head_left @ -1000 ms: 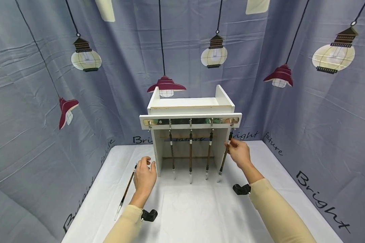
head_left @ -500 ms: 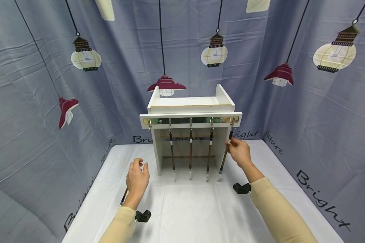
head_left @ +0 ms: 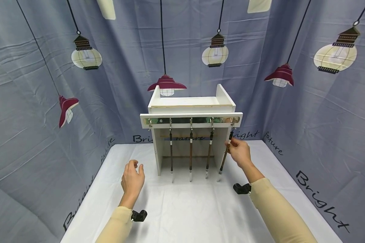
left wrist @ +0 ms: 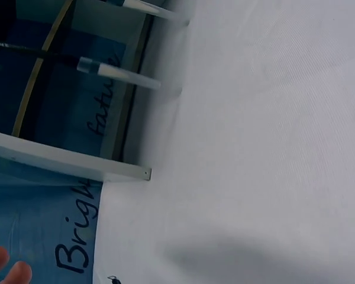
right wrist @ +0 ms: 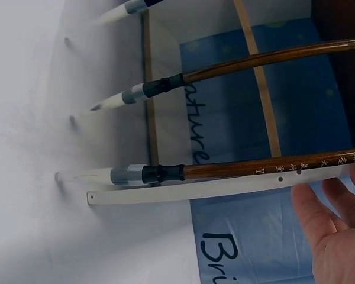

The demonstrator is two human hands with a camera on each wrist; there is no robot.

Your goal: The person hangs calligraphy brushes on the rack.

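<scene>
A white wooden rack (head_left: pixel 191 101) stands at the back middle of the white cloth-covered table (head_left: pixel 194 209), its open front facing the near edge. A rail (head_left: pixel 191 120) across its front carries three hanging brushes (head_left: pixel 190 152), side by side, tips just above the cloth. Behind the table's back and side edges hangs a grey-blue curtain (head_left: pixel 33 101) printed with lamps and the words "Bright future".
</scene>
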